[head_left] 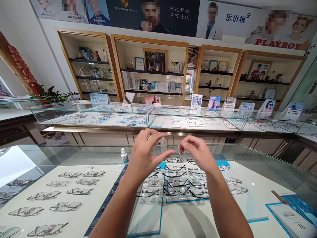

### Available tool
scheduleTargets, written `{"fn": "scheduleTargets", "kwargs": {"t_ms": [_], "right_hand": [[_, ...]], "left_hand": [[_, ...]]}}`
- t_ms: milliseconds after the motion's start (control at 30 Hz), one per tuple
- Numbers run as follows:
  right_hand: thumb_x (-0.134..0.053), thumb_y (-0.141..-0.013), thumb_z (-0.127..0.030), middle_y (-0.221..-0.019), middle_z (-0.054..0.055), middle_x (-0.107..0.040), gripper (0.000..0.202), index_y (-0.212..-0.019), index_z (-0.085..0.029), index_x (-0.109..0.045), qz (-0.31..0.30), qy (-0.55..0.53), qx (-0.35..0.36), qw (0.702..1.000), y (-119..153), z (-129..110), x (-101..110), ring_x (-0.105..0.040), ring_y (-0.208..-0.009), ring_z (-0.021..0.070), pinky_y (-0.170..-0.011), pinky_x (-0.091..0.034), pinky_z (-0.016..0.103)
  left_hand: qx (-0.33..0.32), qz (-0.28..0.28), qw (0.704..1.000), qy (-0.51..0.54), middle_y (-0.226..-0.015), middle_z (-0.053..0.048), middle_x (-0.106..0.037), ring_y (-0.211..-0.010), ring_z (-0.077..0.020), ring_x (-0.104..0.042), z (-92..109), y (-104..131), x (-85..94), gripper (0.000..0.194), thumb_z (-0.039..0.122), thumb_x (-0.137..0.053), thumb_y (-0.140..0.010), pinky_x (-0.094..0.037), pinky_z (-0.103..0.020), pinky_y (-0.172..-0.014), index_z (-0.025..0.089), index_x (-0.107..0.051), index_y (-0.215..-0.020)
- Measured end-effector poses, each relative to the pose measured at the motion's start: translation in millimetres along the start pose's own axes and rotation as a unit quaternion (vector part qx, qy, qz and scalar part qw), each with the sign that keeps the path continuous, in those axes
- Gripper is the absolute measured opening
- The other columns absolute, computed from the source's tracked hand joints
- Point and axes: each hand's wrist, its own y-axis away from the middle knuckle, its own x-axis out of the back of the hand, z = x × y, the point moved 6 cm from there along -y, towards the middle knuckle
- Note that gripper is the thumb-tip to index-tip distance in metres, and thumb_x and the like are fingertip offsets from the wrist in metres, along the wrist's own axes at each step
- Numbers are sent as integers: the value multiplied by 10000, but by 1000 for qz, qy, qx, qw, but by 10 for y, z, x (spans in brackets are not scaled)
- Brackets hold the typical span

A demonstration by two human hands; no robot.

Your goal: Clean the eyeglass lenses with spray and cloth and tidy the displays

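Both my hands are raised over a glass display case (pixel 74 161), holding a pair of thin-rimmed, clear-lensed eyeglasses (pixel 171 142) between them. My left hand (pixel 148 148) grips one side, its index finger at the top edge and its thumb at the bottom. At the other side, my right hand (pixel 195 150) pinches the frame near a small reddish-gold part; its fingers hide some of it. Beneath them, rows of dark-framed eyeglasses (pixel 176 182) lie inside the case.
A small white bottle (pixel 124 156) stands left of my left forearm. More eyeglasses (pixel 65 206) lie at the case's left, and a blue-edged card (pixel 292 216) at its right. Beyond runs a second glass counter (pixel 148 120) bearing upright cards, before wooden wall shelves (pixel 151 41).
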Motion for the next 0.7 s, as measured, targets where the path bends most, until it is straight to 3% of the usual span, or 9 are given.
{"fn": "scheduleTargets", "kwargs": {"t_ms": [167, 300, 433, 700], "right_hand": [[-672, -977, -507, -1019, 39, -724, 259, -1041, -261, -724, 45, 9, 40, 998, 41, -50, 106, -643, -974, 228, -948, -491, 391], [-804, -882, -505, -1170, 53, -723, 472, -1284, -298, -669, 103, 37, 61, 992, 87, -76, 171, -643, -1133, 260, -1064, -469, 439], [-868, -831, -473, -1194, 59, -733, 534, -1307, -316, -685, 144, 97, 71, 982, 108, -106, 175, -650, -1161, 278, -1083, -475, 474], [-854, -864, -477, -1210, 61, -743, 503, -1328, -346, -712, 176, 127, 86, 972, 127, -149, 192, -657, -1152, 283, -1109, -462, 520]], "left_hand": [[46, 37, 998, 31, -1063, -41, -677, -1033, -240, -643, -30, -9, 63, 436, 485, -881, -829, -526, -360, -862, 258, -697, -1153], [104, 100, 989, 42, -1069, -39, -708, -1015, -228, -675, -81, 7, 136, 404, 465, -887, -829, -535, -360, -884, 236, -692, -1098], [132, 125, 982, 39, -1067, -38, -710, -1010, -227, -680, -103, 23, 154, 415, 488, -890, -819, -540, -371, -904, 236, -691, -1081], [144, 122, 981, 41, -1073, -48, -714, -1026, -233, -679, -106, 40, 139, 416, 511, -886, -817, -534, -382, -908, 238, -691, -1064]]}}
